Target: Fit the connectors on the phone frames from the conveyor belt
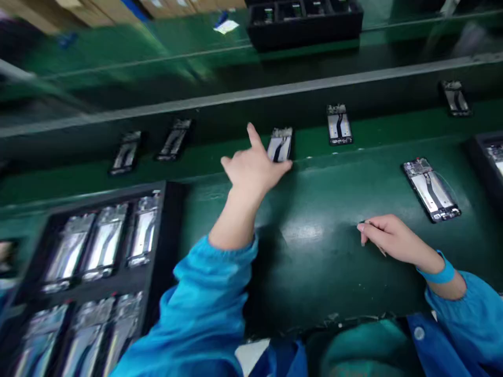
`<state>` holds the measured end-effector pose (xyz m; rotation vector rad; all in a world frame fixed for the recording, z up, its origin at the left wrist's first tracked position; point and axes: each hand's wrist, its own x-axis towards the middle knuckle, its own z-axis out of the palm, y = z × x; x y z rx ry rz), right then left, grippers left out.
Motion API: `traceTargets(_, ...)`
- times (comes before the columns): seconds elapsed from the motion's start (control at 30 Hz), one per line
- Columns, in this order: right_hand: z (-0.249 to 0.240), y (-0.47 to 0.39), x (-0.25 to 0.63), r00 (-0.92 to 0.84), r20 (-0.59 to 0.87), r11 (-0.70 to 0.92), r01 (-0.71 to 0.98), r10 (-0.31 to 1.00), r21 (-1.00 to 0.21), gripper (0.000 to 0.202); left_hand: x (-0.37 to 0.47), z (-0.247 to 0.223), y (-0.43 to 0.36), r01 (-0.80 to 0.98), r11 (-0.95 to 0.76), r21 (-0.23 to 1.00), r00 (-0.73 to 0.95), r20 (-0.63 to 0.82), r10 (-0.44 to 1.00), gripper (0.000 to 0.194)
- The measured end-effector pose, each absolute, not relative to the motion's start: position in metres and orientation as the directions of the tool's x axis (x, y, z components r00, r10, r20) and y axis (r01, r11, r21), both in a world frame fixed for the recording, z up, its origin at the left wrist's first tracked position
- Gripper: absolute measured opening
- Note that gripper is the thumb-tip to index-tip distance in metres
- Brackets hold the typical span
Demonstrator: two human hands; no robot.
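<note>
My left hand [253, 168] is stretched forward with its fingers spread and nothing in it. Just beyond its thumb lies an opened phone [281, 143], partly covered by the hand, with a pale battery and a dark ribbon cable. My right hand [387, 236] is pinched over the green bench [314, 272]; a thin dark thing shows at its fingertips, too small and blurred to name. To the right of that hand, another opened phone [431, 189] lies on the bench with its circuit board at the far end and a thin wire along its side.
A black tray [167, 246] with several opened phones stands at left. Further phones [339, 124] lie spaced along the far green strip. Part of a second tray [481, 167] shows at the right edge. On the shelf above sit a black compartment box [306, 34] and cardboard boxes [102, 11].
</note>
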<state>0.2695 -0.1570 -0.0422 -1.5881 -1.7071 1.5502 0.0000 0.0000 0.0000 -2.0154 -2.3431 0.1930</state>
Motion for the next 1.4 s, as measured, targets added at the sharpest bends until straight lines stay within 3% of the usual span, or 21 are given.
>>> traceTargets(0.13,-0.041,-0.156,0.264,-0.322,-0.414,-0.245,0.454,0.851,-0.857,0.045,0.007,-0.007,-0.075,0.975,-0.218,-0.052,0.208,-0.152,0.966,0.09)
traceTargets(0.23,-0.043,-0.156,0.266,-0.215,-0.381,-0.287,0.367,0.899,-0.885,0.042,0.014,-0.022,-0.092,0.805,-0.575,0.143,0.584,-0.02,0.812,0.065)
traceTargets(0.33,-0.045,-0.155,0.277,-0.029,-0.257,-0.233,0.332,0.966,-0.914,0.04,0.024,-0.044,-0.091,0.584,-0.745,0.324,0.759,0.106,0.642,0.062)
traceTargets(0.47,-0.038,-0.158,0.294,0.129,-0.115,-0.165,0.521,0.985,-0.838,0.032,0.027,-0.061,-0.099,0.587,-0.703,0.402,0.725,0.125,0.677,0.052)
traceTargets(0.57,-0.028,-0.164,0.293,0.036,-0.212,-0.167,0.75,0.977,-0.64,0.031,0.017,-0.052,-0.111,0.637,-0.652,0.411,0.697,0.052,0.715,0.049)
traceTargets(0.7,-0.02,-0.167,0.28,-0.176,-0.376,0.002,0.908,0.91,-0.42,0.039,0.023,-0.033,-0.118,0.7,-0.617,0.359,0.681,-0.074,0.729,0.044)
traceTargets(0.8,-0.019,-0.166,0.273,-0.216,-0.413,0.078,0.942,0.885,-0.325,0.037,0.046,-0.032,-0.117,0.67,-0.644,0.371,0.699,-0.022,0.715,0.04)
traceTargets(0.9,-0.017,-0.165,0.269,-0.227,-0.445,0.117,0.958,0.867,-0.261,0.032,0.065,-0.04,-0.114,0.627,-0.657,0.419,0.689,0.095,0.718,0.024)
traceTargets(1.03,-0.012,-0.164,0.268,-0.263,-0.482,0.138,0.95,0.836,-0.28,0.025,0.062,-0.049,-0.112,0.603,-0.685,0.408,0.694,0.155,0.703,0.024)
traceTargets(1.17,-0.007,-0.154,0.275,-0.345,-0.502,0.082,0.877,0.793,-0.474,0.026,0.052,-0.049,-0.111,0.581,-0.677,0.453,0.697,0.154,0.701,0.021)
traceTargets(1.27,-0.005,-0.138,0.28,-0.346,-0.512,-0.062,0.781,0.787,-0.622,0.033,0.052,-0.05,-0.112,0.574,-0.669,0.472,0.687,0.167,0.707,0.023)
traceTargets(1.4,-0.009,-0.118,0.274,-0.248,-0.665,-0.327,0.719,0.704,-0.614,0.029,0.054,-0.055,-0.115,0.578,-0.674,0.46,0.662,0.218,0.717,0.026)
